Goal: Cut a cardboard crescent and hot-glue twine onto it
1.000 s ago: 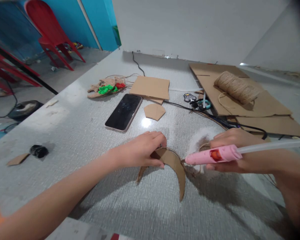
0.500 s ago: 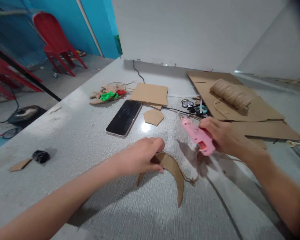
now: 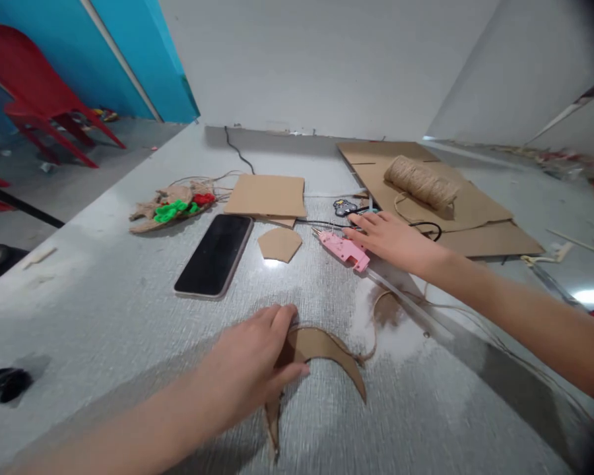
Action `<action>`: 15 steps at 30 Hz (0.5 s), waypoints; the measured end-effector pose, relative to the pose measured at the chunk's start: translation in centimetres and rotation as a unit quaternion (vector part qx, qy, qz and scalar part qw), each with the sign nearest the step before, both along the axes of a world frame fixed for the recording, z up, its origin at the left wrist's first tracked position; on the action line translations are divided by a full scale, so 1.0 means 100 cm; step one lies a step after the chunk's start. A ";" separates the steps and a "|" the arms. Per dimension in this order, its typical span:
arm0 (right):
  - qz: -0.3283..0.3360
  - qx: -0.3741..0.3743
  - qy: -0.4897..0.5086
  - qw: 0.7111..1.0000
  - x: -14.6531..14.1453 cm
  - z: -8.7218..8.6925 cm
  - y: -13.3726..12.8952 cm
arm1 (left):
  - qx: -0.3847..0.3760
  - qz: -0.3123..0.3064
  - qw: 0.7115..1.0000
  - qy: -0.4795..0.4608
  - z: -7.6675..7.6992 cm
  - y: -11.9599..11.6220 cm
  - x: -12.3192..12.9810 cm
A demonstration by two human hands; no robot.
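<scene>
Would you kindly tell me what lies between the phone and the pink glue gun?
In the head view, a small cut cardboard piece lies on the grey tabletop between the phone and the pink glue gun.

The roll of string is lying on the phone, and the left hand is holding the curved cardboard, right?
Not quite. The head view shows the roll of string lying on flat cardboard, not the phone; the left hand is holding the curved cardboard.
</scene>
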State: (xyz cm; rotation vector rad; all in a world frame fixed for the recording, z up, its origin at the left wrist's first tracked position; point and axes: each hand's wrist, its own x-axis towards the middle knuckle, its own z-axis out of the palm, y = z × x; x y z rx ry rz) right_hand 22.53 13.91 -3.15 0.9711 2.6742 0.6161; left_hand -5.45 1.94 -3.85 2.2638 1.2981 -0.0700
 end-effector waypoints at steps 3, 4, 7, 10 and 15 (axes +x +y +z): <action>-0.028 0.025 0.073 0.997 -0.015 0.012 -0.033 | -0.005 -0.012 1.000 -0.016 -0.002 0.003 -0.003; -0.022 0.010 0.118 0.993 -0.021 0.014 -0.044 | -0.009 -0.013 1.000 -0.022 -0.003 0.004 -0.005; -0.033 -0.127 0.262 0.956 -0.039 0.013 -0.073 | -0.017 -0.006 0.999 -0.034 -0.005 0.003 -0.011; -0.081 -0.296 0.299 0.903 -0.047 0.002 -0.089 | -0.013 0.004 0.999 -0.036 -0.007 -0.001 -0.015; -0.135 -0.414 0.310 0.845 -0.042 -0.009 -0.098 | 0.003 0.004 0.999 -0.036 -0.008 -0.002 -0.013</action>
